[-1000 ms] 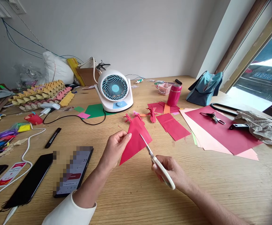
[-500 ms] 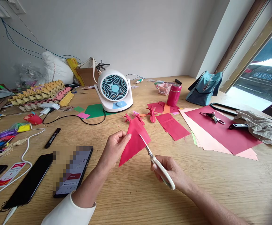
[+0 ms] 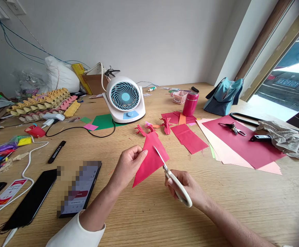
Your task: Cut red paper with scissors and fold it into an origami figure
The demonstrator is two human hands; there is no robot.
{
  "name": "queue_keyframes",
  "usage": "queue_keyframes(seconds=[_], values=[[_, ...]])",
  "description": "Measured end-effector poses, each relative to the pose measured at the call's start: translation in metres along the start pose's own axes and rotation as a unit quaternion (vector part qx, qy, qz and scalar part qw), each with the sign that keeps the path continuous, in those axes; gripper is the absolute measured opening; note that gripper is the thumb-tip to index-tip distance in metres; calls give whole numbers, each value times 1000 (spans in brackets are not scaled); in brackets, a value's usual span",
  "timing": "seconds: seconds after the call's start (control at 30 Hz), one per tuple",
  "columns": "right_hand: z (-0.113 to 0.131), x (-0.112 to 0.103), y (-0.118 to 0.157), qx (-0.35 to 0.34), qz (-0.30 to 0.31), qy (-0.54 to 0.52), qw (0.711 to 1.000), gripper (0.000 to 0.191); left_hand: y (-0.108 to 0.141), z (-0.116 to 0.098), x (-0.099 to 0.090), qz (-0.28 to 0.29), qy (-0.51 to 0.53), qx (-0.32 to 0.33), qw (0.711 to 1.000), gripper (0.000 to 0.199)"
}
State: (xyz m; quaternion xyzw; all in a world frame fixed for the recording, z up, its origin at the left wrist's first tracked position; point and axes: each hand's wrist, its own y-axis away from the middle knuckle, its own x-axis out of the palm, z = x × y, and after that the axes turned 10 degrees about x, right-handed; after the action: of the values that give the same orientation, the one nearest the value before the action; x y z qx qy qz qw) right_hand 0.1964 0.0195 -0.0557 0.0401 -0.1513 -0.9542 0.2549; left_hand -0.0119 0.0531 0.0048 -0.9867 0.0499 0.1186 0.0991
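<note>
Red paper (image 3: 150, 163), long axis slanting near-left: fingers of left hand (image 3: 129, 163) pinch its left edge; scissors (image 3: 174, 179), gripped by right hand (image 3: 191, 184), overlap its right, contact unclear.

Compared with 1 second ago, the left hand (image 3: 128, 164) has moved slightly to the right and toward the body, bringing its thumb nearer the tip of the scissors (image 3: 179, 188). The piece of red paper (image 3: 150, 159) it pinches has gone with it. The paper's bottom corner now hangs lower, its top has drawn down and to the right of the small red figure (image 3: 149, 128) behind it, and its right corner sticks out further past the blades. The lower edge now meets the scissors closer to the handles. The camera has turned a touch, so the fan (image 3: 125, 97), the flask (image 3: 190, 104) and the blue bag (image 3: 222, 99) all appear slightly further left.
</note>
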Motion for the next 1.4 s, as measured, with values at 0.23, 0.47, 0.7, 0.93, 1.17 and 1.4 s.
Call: queue_keyframes(seconds=[0.23, 0.47, 0.7, 0.93, 1.17, 1.4], values=[[2, -1, 1, -4, 3, 3, 1000, 48, 0, -1, 2, 11, -5, 8, 1000, 39], [2, 1, 1, -1, -6, 8, 1000, 50, -1, -2, 2, 13, -2, 4, 1000, 38], [2, 2, 1, -2, -13, 1, 1000, 51, 0, -2, 3, 10, 11, -9, 1000, 39], [2, 2, 1, -1, -11, -7, 1000, 52, 0, -3, 3, 14, 29, -13, 999, 41], [1, 2, 1, -4, -9, -2, 1000, 49, 2, -3, 2, 35, 34, -9, 999, 39], [0, 1, 1, -5, -22, -3, 1000, 49, 5, -3, 8, 70, 48, -22, 996, 38]])
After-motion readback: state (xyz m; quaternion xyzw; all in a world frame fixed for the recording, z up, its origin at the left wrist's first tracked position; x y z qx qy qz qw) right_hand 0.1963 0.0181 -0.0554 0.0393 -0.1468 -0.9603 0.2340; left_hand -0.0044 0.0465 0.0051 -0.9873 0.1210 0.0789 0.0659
